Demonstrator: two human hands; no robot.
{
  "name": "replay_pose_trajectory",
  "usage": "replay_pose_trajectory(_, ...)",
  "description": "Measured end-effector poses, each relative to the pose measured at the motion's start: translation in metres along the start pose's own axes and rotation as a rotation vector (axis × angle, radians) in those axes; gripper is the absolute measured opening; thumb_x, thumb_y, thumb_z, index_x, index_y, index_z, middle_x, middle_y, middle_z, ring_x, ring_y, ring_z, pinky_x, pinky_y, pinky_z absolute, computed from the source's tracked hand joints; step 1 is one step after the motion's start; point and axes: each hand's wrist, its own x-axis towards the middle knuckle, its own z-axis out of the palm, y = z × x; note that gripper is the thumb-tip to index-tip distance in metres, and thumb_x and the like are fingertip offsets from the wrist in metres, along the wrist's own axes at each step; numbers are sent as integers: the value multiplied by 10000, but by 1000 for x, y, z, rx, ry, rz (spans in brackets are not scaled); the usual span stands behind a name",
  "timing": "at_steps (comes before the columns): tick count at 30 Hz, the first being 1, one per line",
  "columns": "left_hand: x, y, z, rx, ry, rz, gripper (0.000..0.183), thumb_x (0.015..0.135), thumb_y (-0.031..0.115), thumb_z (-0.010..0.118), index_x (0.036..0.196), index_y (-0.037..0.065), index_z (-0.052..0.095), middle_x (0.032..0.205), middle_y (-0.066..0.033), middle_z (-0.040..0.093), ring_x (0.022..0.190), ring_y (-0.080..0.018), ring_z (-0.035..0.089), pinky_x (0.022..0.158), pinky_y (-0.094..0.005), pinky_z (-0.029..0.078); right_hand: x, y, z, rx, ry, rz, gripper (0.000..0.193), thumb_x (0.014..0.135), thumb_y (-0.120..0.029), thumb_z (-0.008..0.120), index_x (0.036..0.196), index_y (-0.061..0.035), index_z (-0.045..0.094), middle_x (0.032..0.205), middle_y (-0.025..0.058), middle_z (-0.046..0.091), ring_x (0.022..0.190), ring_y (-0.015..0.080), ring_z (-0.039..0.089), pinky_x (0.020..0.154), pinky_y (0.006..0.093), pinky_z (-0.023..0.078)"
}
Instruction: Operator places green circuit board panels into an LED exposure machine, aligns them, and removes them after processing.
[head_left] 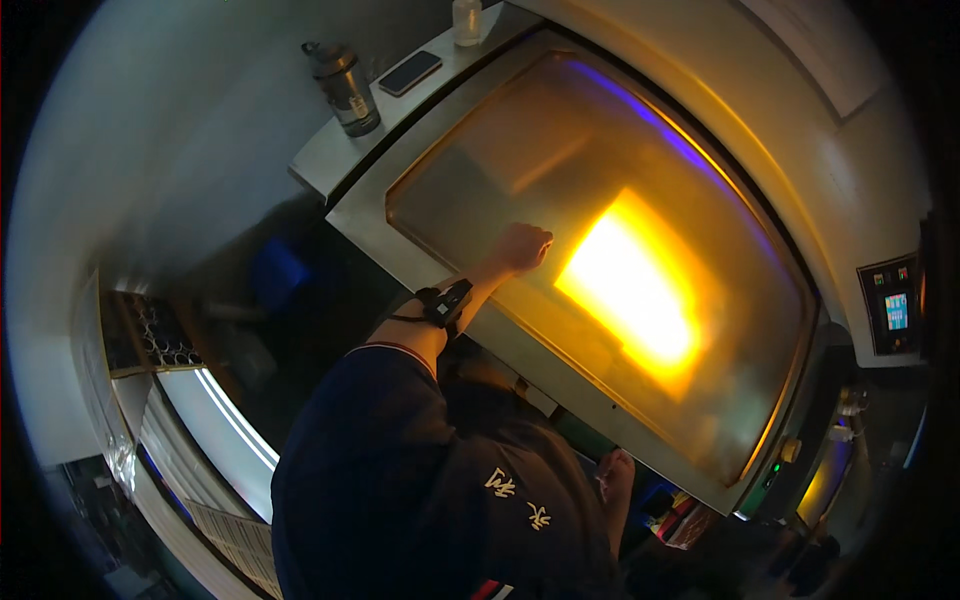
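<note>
My left hand [523, 247] is closed, with its fingers curled in, over the near left part of a wide framed machine bed [480, 190]. Whether it touches the surface or holds something small cannot be seen. Just right of it, a bright yellow-white glowing rectangle [632, 290] shows in the bed. Lower down, my right hand [616, 473] is beside the bed's front edge, its fingers curled and partly hidden. What it holds, if anything, does not show. A black strapped device [446, 303] sits on my left forearm.
On the ledge at the back left are a dark shaker bottle [345, 90], a phone [411, 73] and a small clear bottle [466, 22]. A control panel with a screen [895, 310] is on the right. A rack with a white lit panel [215, 425] stands at lower left.
</note>
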Motion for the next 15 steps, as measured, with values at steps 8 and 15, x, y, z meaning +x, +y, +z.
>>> replay_pose_trajectory(8, 5, 24, 2, -121, 169, -21, 152, 869, 180, 551, 887, 76, 660, 850, -172, 661, 816, -379, 630, 716, -484, 489, -3, 8, -12, -20, 104, -108, 127, 751, 1, 516, 659, -83, 494, 549, 50, 491, 440, 136, 442, 411, 275, 347)
replay_pose_trajectory(15, 2, -2, 1, 72, 164, 31, 118, 878, 179, 546, 849, 122, 644, 785, -138, 655, 757, -368, 637, 650, -459, 503, 0, 4, 5, 43, 84, -101, 139, 807, -54, 530, 676, -95, 503, 622, -10, 464, 504, 87, 403, 447, 239, 319)
